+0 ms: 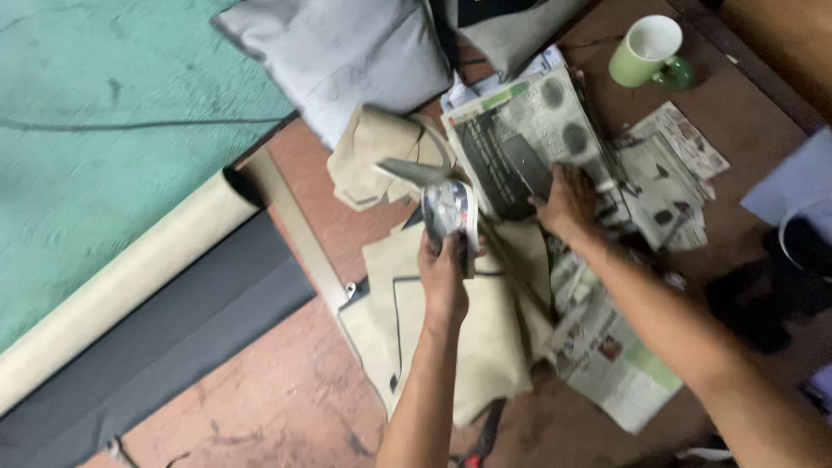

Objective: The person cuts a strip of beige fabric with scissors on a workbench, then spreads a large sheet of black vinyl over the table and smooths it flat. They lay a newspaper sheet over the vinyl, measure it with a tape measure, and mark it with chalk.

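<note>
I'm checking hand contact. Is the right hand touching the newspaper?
Touching: the head view shows the right hand pressed flat on the folded newspaper, fingers lying over its dark print.

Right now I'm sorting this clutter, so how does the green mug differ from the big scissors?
The green mug stands alone on the brown table, untouched; the scissors are held up in the left hand. The mug is round and green with a white inside; the scissors are long, grey metal and look open. The right hand presses on a newspaper, touching neither.
</note>
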